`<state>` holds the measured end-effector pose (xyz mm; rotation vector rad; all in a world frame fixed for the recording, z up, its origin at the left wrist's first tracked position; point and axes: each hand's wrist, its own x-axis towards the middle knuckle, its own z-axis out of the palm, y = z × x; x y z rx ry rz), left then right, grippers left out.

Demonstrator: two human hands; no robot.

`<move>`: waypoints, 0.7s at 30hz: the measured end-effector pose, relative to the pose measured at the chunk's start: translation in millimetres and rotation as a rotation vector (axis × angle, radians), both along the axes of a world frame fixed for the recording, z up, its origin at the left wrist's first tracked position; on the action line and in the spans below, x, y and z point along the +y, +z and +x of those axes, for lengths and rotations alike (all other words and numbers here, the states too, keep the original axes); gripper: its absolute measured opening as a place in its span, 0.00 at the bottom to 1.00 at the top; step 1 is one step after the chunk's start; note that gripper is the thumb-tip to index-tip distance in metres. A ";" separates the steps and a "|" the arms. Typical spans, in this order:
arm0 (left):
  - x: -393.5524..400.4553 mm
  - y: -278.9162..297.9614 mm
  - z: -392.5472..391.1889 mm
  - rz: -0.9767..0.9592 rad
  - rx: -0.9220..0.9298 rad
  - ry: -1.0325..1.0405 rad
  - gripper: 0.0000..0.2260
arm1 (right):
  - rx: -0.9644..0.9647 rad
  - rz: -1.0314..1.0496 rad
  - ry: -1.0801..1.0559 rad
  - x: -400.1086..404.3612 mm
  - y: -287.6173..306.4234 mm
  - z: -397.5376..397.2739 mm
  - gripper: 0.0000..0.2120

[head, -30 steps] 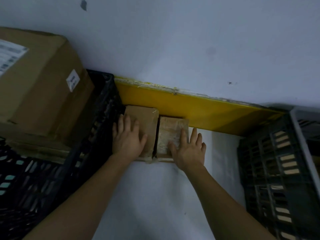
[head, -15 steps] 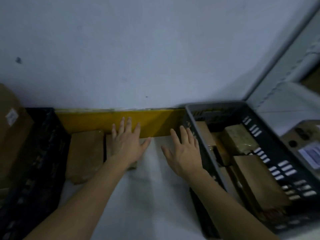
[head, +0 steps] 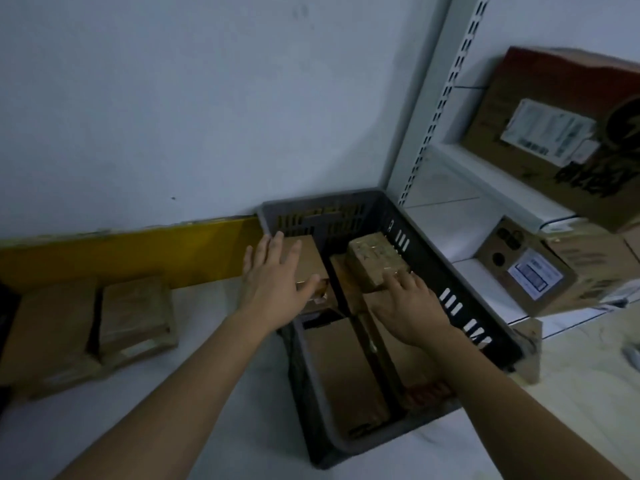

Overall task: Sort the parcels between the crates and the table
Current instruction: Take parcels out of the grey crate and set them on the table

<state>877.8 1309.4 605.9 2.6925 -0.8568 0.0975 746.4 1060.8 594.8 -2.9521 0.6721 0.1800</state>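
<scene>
A dark grey slotted crate (head: 460, 306) stands on the white table (head: 214, 403) and holds several brown parcels. My left hand (head: 277, 282) hovers open over the crate's left rim, above a flat brown parcel (head: 308, 258). My right hand (head: 408, 306) is inside the crate, fingers spread, its fingertips touching a small taped brown parcel (head: 374, 261) that lies on top of the others. A long flat parcel (head: 343, 372) fills the crate's near part. Two brown parcels (head: 52, 334) (head: 135, 313) lie side by side on the table at the left.
A yellow strip (head: 138, 251) runs along the foot of the wall behind the table. At the right, a white shelf rack (head: 433, 109) carries large labelled cardboard boxes (head: 561, 109) (head: 550, 268). A dark crate edge (head: 5, 299) shows at the far left.
My view has swung right, from the two parcels on the table to the grey crate. Both hands left those parcels and moved right, over and into the crate.
</scene>
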 end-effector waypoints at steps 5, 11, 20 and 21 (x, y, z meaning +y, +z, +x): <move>-53.1 -14.6 -23.2 0.001 0.013 -0.003 0.37 | 0.206 0.050 0.166 -66.4 -23.6 7.6 0.46; -70.3 -39.8 -51.9 0.180 0.064 -0.028 0.33 | 0.403 0.127 0.337 -100.2 -45.6 33.4 0.64; -91.6 -70.3 -50.0 0.335 0.328 -0.020 0.39 | 0.435 -0.024 0.476 -104.0 -57.9 45.0 0.70; -94.7 -75.4 -47.6 0.390 0.381 -0.018 0.41 | 0.409 -0.034 0.496 -102.3 -56.4 42.0 0.66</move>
